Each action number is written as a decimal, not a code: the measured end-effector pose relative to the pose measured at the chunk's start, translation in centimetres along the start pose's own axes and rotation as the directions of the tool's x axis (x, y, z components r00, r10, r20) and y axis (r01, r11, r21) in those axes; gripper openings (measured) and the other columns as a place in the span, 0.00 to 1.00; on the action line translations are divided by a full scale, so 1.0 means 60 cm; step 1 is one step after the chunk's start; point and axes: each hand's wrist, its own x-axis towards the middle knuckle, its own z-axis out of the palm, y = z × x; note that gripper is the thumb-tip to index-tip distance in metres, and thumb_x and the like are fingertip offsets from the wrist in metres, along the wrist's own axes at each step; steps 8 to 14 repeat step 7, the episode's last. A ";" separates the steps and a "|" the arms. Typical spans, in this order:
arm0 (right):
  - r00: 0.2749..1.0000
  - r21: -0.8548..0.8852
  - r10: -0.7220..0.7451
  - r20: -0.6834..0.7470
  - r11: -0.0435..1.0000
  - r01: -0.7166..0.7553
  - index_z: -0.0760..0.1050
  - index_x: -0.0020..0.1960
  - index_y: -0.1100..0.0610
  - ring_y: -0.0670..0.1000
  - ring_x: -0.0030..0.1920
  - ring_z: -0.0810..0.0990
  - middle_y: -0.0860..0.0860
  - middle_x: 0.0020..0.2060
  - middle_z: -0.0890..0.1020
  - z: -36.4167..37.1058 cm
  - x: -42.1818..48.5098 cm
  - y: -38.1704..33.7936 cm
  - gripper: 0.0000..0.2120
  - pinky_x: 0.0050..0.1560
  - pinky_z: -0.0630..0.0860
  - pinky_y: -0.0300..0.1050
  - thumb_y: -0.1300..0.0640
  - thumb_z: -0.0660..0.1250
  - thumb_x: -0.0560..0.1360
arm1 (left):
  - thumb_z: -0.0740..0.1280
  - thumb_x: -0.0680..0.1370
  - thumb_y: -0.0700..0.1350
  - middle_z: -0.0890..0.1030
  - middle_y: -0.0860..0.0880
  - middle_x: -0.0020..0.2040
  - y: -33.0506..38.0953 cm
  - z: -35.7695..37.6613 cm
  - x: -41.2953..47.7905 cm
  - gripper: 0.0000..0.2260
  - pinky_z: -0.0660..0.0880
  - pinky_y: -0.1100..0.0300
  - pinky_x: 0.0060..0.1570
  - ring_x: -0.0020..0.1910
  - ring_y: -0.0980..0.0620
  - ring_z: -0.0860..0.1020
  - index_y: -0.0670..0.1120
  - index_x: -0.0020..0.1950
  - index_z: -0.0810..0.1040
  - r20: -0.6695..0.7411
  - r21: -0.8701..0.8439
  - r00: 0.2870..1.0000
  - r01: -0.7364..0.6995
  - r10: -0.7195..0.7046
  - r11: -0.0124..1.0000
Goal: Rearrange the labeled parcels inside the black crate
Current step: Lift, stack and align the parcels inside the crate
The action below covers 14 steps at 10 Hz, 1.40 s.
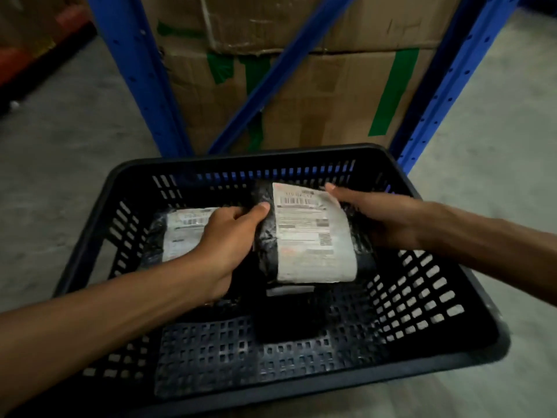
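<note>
A black slotted plastic crate (422,300) sits on the floor in front of me. Both hands hold one black-wrapped parcel with a white shipping label (310,236) above the crate's middle. My left hand (229,239) grips its left edge, thumb on top. On the parcel's right side, my right hand (373,215) has its fingers along the far edge. A second labeled black parcel (184,233) lies at the crate's left, partly hidden behind my left hand. Under the held parcel, a third dark parcel (289,315) rests on the crate floor, showing only a strip of label.
Right behind the crate stands a blue metal rack (144,86) with a diagonal brace. It holds stacked cardboard boxes (316,101) with green tape. Grey concrete floor (60,164) lies on either side. Blurred goods show at the far left.
</note>
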 end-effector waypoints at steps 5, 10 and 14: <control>0.998 -0.297 -0.068 0.012 0.952 0.069 0.78 0.62 0.54 0.43 0.45 0.86 0.51 0.52 0.86 0.016 0.141 0.044 0.14 0.44 0.82 0.36 0.54 0.68 0.77 | 0.62 0.75 0.41 0.69 0.44 0.75 -0.067 0.009 0.145 0.34 0.71 0.54 0.68 0.71 0.43 0.70 0.44 0.80 0.55 0.030 0.367 0.984 0.151 -0.174 0.918; 0.850 -0.646 -0.445 -0.284 0.744 0.173 0.78 0.62 0.50 0.48 0.56 0.83 0.46 0.57 0.83 0.026 0.105 0.024 0.18 0.58 0.80 0.46 0.47 0.71 0.74 | 0.63 0.78 0.46 0.66 0.53 0.76 -0.043 -0.003 0.045 0.39 0.68 0.65 0.63 0.69 0.51 0.71 0.52 0.82 0.42 0.080 0.430 0.997 -0.014 -0.022 0.903; 0.850 -0.646 -0.445 -0.284 0.744 0.173 0.78 0.62 0.50 0.48 0.56 0.83 0.46 0.57 0.83 0.026 0.105 0.024 0.18 0.58 0.80 0.46 0.47 0.71 0.74 | 0.63 0.78 0.46 0.66 0.53 0.76 -0.043 -0.003 0.045 0.39 0.68 0.65 0.63 0.69 0.51 0.71 0.52 0.82 0.42 0.080 0.430 0.997 -0.014 -0.022 0.903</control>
